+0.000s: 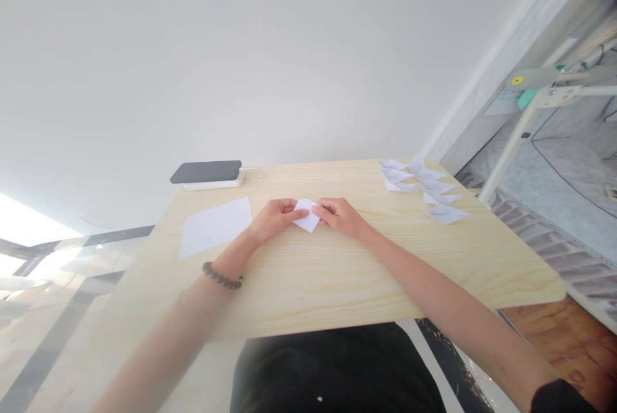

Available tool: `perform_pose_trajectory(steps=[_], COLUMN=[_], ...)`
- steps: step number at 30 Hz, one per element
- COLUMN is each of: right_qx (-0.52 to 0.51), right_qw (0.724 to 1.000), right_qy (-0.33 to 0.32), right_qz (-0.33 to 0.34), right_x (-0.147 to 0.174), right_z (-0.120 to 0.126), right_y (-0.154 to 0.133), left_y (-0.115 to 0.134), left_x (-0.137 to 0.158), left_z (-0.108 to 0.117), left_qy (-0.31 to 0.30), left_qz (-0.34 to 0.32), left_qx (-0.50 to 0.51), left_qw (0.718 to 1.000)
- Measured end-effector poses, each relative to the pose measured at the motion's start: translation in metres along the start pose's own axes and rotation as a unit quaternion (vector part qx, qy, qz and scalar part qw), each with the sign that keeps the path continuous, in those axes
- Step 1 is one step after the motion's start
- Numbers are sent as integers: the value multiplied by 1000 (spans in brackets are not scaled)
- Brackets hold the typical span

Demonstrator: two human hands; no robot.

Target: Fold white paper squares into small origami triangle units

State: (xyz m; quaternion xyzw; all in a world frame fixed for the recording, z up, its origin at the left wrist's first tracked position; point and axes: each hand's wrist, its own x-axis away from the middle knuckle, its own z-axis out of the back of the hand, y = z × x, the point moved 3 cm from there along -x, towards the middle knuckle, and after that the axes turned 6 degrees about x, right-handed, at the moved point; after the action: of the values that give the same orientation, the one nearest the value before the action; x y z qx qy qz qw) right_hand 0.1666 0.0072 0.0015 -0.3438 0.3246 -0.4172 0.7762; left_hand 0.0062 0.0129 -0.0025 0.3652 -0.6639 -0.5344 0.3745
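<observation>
A small folded piece of white paper (pixel 307 221) is held over the middle of the table, one corner pointing toward me. My left hand (pixel 277 219) pinches its left side, thumb on top. On the other side, my right hand (pixel 339 215) grips the right edge, its thumb also pressing the face of the paper. The fingers behind the paper are partly hidden. To the left of my left hand lies a flat white sheet (pixel 212 228). Several folded paper boats (pixel 438 187) stand in two rows at the table's back right.
A dark-screened phone (pixel 207 171) rests on a white block at the back left, with a white cable (pixel 254 172) beside it. The wooden table (pixel 299 291) meets a pale wall (pixel 299 66). A white metal frame (pixel 511 143) stands beyond the right edge.
</observation>
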Motion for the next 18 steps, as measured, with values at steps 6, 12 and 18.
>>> perform_pose_trajectory(steps=[6,12,18], right_qx=[12,-20,-23], right_qw=[1000,999,1000], right_qy=[-14,-26,7], right_qz=[11,-3,-3], right_x=[0,-1,-2], right_z=[1,0,3], right_y=[0,3,4], left_y=[-6,-5,-1], left_x=[-3,-1,1], left_z=[5,4,4], left_qy=[7,0,-21], left_qz=[-16,-17,30], left_qx=[-5,5,-3], left_qw=[1000,1000,999])
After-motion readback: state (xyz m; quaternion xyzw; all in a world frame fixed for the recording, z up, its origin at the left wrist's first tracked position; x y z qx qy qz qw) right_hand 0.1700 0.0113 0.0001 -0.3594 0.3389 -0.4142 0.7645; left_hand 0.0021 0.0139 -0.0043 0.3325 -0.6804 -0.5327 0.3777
